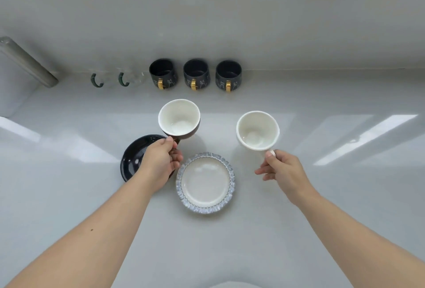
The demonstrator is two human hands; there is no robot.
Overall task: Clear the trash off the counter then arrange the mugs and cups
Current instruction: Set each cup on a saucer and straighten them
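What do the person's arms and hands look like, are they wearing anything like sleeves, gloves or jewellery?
Both forearms are bare as far as the picture shows: no sleeves in view. The left hand and right hand wear no gloves, and no rings, watch or bracelet can be seen on the fingers or wrists. The fingernails look short and unpainted. A small dark mark sits on the left forearm.

Bright, even light; window glare streaks on counter [345,140]; wide-angle edge distortion.
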